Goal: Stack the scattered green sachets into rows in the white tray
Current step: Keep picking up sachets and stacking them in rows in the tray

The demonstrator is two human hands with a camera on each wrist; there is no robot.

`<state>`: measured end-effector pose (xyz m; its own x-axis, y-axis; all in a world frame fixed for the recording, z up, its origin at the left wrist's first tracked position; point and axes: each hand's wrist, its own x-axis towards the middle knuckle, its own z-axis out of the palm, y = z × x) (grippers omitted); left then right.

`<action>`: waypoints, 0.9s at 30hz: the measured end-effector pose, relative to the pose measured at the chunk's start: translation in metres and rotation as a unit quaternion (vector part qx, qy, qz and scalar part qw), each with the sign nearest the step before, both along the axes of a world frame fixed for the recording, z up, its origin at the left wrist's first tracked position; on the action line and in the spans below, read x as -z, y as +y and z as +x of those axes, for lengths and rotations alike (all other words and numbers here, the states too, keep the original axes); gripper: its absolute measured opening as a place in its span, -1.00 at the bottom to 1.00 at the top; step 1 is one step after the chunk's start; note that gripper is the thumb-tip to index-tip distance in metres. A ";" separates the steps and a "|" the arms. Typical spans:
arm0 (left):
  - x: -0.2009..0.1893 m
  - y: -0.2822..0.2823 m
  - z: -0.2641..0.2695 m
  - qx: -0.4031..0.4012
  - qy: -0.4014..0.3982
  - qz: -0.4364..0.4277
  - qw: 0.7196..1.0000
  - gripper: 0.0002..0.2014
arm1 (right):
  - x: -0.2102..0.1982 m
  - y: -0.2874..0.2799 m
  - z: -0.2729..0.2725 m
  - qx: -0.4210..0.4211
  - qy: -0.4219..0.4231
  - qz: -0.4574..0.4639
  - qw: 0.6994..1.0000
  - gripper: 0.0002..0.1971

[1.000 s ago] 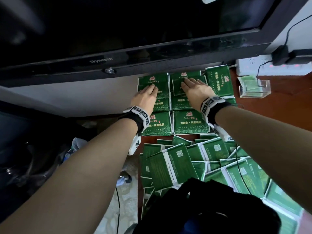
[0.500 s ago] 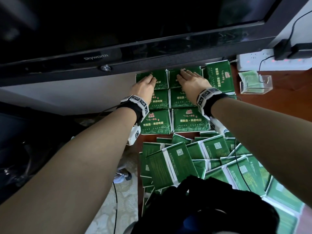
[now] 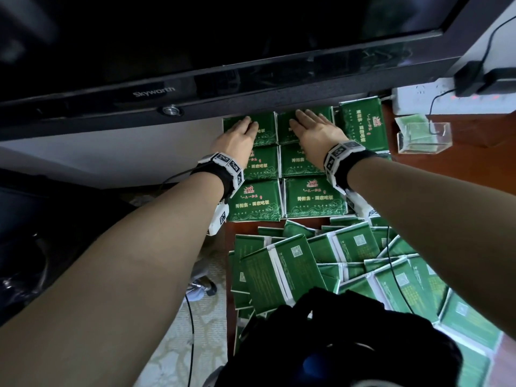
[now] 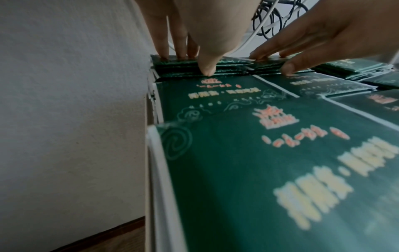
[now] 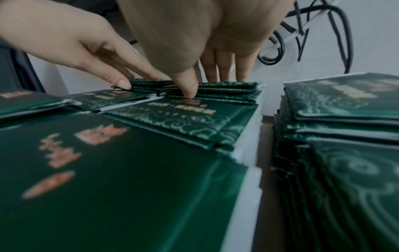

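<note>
Green sachets stand in neat stacks in rows in the white tray [image 4: 156, 153], under the TV's lower edge. My left hand [image 3: 245, 129] lies flat on the back left stack [image 3: 265, 135], thumb tip against its near edge [image 4: 207, 71]. My right hand [image 3: 304, 121] presses the back right stack [image 3: 284, 135] the same way, fingers straight on top [image 5: 224, 75]. In front of these stand two middle stacks and two near stacks [image 3: 315, 199]. A taller stack [image 3: 363, 127] stands to the right. Loose sachets [image 3: 321, 261] lie scattered in a heap nearer to me.
A black TV [image 3: 195, 51] overhangs the back row closely. At the back right are a white power strip [image 3: 446, 101] and a clear box [image 3: 424, 135] on the red-brown table [image 3: 474, 169]. Cables [image 4: 278, 18] coil behind the stacks. A black object [image 3: 335, 344] lies nearest me. The table edge drops off at left.
Both hands have slid a little farther back over the back row of stacks, toward the TV, and stay flat on them.
</note>
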<state>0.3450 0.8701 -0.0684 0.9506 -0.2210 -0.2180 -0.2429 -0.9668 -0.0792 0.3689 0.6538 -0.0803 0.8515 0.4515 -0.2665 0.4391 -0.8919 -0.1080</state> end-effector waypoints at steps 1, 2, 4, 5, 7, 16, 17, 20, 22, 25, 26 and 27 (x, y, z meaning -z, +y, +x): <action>-0.001 0.000 0.000 0.002 0.001 0.002 1.000 -0.37 | 0.000 0.000 0.001 0.001 -0.003 0.000 1.000 -0.26; -0.003 -0.001 0.001 0.002 0.002 0.003 1.000 -0.37 | 0.000 0.000 0.001 0.002 -0.005 0.000 1.000 -0.26; -0.005 -0.002 0.000 0.002 0.005 0.003 1.000 -0.37 | -0.001 0.000 0.000 0.005 -0.007 0.000 1.000 -0.26; -0.005 -0.003 -0.001 0.001 0.007 0.003 1.000 -0.37 | -0.002 -0.001 -0.001 0.006 -0.010 0.003 1.000 -0.27; -0.008 -0.004 -0.005 -0.003 0.010 0.001 1.000 -0.40 | -0.006 -0.002 -0.004 0.012 -0.014 0.009 1.000 -0.29; -0.038 -0.029 -0.057 -0.019 -0.021 -0.033 0.999 -0.57 | -0.046 -0.021 -0.047 0.067 0.012 0.051 0.996 -0.44; -0.043 -0.034 -0.065 -0.017 -0.020 -0.031 0.999 -0.58 | -0.053 -0.028 -0.055 0.073 0.015 0.052 0.996 -0.49; -0.056 -0.054 -0.091 0.007 -0.026 -0.027 0.999 -0.58 | -0.074 -0.057 -0.084 0.087 -0.009 0.052 0.995 -0.60; -0.061 -0.071 -0.108 0.031 -0.035 -0.035 0.998 -0.60 | -0.083 -0.083 -0.105 0.107 -0.017 0.045 0.993 -0.62; -0.060 -0.100 -0.134 0.066 -0.042 -0.051 0.996 -0.62 | -0.087 -0.122 -0.140 0.150 -0.013 0.041 0.988 -0.60; -0.058 -0.111 -0.143 0.078 -0.039 -0.055 0.995 -0.62 | -0.085 -0.136 -0.154 0.164 -0.008 0.041 0.986 -0.61; -0.055 -0.122 -0.152 0.090 -0.032 -0.057 0.994 -0.63 | -0.082 -0.150 -0.167 0.180 -0.001 0.037 0.983 -0.62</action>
<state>0.1926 0.7484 -0.0136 0.9048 -0.4078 -0.1224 -0.4101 -0.9120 0.0068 0.2016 0.5036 0.0019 0.9602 0.1383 -0.2425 0.0962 -0.9794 -0.1777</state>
